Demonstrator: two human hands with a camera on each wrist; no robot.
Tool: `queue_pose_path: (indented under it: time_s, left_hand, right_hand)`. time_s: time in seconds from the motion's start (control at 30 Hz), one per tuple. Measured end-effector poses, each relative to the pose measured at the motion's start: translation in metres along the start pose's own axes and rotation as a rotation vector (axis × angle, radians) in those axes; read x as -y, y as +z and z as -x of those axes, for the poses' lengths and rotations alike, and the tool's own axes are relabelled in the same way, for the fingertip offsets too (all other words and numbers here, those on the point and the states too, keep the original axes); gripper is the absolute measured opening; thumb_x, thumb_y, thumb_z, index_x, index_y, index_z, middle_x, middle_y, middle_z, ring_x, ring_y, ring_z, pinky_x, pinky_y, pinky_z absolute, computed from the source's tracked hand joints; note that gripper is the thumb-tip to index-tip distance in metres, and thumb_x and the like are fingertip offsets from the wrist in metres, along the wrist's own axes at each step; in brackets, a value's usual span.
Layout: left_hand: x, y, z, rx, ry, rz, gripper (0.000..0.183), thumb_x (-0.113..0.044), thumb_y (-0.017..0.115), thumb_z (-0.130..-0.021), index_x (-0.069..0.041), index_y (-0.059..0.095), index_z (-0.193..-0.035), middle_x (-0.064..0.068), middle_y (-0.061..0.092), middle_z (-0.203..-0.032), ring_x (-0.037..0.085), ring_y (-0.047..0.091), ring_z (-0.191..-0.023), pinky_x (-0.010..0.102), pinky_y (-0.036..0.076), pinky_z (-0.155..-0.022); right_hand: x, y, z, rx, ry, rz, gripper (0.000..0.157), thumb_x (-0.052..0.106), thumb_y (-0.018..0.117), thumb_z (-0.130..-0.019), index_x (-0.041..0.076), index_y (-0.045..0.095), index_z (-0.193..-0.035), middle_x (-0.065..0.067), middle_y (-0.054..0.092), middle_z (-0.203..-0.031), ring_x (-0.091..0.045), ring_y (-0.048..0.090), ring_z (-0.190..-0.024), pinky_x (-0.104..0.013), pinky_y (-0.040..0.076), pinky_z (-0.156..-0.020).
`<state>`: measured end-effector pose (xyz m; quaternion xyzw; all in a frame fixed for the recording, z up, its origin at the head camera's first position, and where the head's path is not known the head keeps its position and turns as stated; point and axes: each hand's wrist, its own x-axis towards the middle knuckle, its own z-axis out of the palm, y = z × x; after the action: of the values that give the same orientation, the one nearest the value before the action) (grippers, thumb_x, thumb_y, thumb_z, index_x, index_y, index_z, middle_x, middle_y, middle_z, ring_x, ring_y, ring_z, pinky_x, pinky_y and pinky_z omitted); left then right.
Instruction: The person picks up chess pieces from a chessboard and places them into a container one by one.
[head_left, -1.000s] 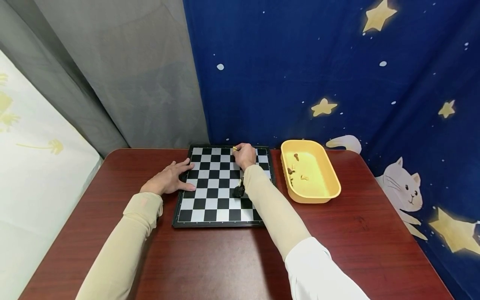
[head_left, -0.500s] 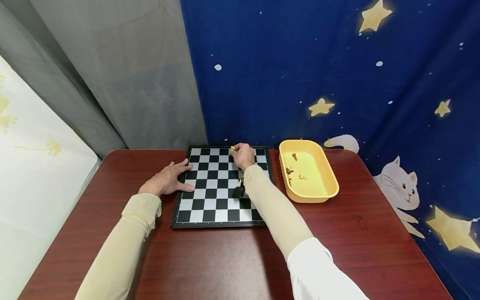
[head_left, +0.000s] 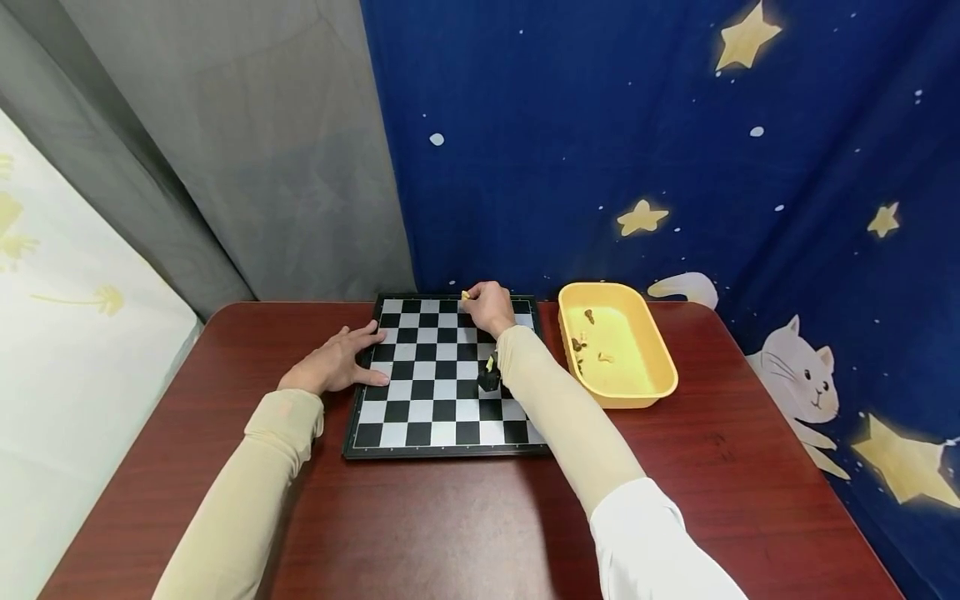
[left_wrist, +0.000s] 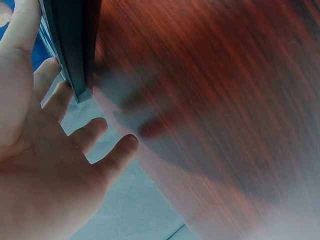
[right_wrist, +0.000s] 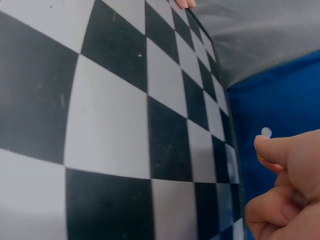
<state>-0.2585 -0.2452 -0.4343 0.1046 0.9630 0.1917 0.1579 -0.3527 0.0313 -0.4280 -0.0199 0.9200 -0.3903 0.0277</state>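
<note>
A black-and-white chessboard (head_left: 442, 451) lies on the table. My left hand (head_left: 330, 360) rests at its left edge with the fingers spread; in the left wrist view the fingers (left_wrist: 55, 80) of that hand touch the board's dark side. Over the board's far edge, my right hand (head_left: 491, 308) pinches a small pale-yellow chess piece (head_left: 465, 295) between thumb and fingertips. From the right wrist, only a trace of the piece shows at the fingertips, and the other fingers (right_wrist: 272, 210) are curled. The kind of chess piece is too small to tell.
To the right of the board stands a yellow plastic tub (head_left: 645, 358) with several brown and pale-yellow chess pieces inside. A black wrist camera (head_left: 489, 377) sits on my right wrist above the board. A blue star-patterned curtain (head_left: 525, 167) hangs behind the table (head_left: 450, 525).
My right forearm and wrist have swung slightly to the right, while the fingertips stay at the board's far edge with the chess piece. The left hand keeps its place.
</note>
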Motion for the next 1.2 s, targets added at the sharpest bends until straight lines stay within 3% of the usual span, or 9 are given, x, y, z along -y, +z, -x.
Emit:
queue_pose_path:
  time_s: [0.13,0.33,0.67,0.93,1.2]
  left_hand:
    - [0.000,0.001,-0.001,0.002,0.003,-0.003,0.098,-0.057,0.078,-0.082,-0.019,0.034,-0.161,0.008,0.017,-0.173,0.048,0.007,-0.158,0.067,0.021,-0.123]
    - [0.001,0.002,-0.001,0.001,-0.001,-0.005,0.098,-0.056,0.079,-0.082,-0.019,0.034,-0.161,0.008,0.016,-0.173,0.048,0.007,-0.158,0.067,0.020,-0.124]
    - [0.002,0.002,-0.002,0.004,-0.002,-0.013,0.099,-0.056,0.079,-0.082,-0.019,0.034,-0.161,0.009,0.017,-0.173,0.048,0.007,-0.158,0.066,0.021,-0.124]
    - [0.001,0.001,0.001,0.002,-0.013,-0.015,0.098,-0.054,0.080,-0.083,-0.019,0.033,-0.161,0.009,0.016,-0.173,0.049,0.008,-0.158,0.065,0.022,-0.124]
    - [-0.001,0.000,0.003,-0.002,0.006,-0.018,0.096,-0.055,0.078,-0.083,-0.017,0.035,-0.161,0.012,0.018,-0.172,0.051,0.009,-0.156,0.066,0.021,-0.124]
  right_hand:
    - [0.002,-0.008,0.003,0.030,-0.018,0.016,0.017,0.023,0.073,-0.096,0.011,0.079,-0.105,-0.006,0.076,-0.113,-0.017,0.072,-0.087,-0.024,0.056,-0.066]
    - [0.007,-0.022,0.006,0.054,-0.053,0.053,0.018,0.023,0.071,-0.097,0.010,0.079,-0.107,-0.006,0.076,-0.114,-0.016,0.069,-0.089,-0.024,0.052,-0.069]
    - [0.014,-0.042,0.016,0.097,-0.111,0.093,0.022,0.025,0.071,-0.097,0.005,0.080,-0.101,-0.005,0.075,-0.102,-0.015,0.057,-0.070,-0.023,0.043,-0.057]
    - [0.021,-0.058,0.025,0.107,-0.138,0.110,0.018,0.026,0.071,-0.098,0.010,0.078,-0.098,-0.004,0.076,-0.099,-0.015,0.059,-0.075,-0.023,0.045,-0.060]
    - [0.023,-0.074,0.035,0.114,-0.188,0.147,0.018,0.029,0.072,-0.096,0.012,0.076,-0.092,-0.005,0.075,-0.094,-0.013,0.056,-0.064,-0.021,0.043,-0.053]
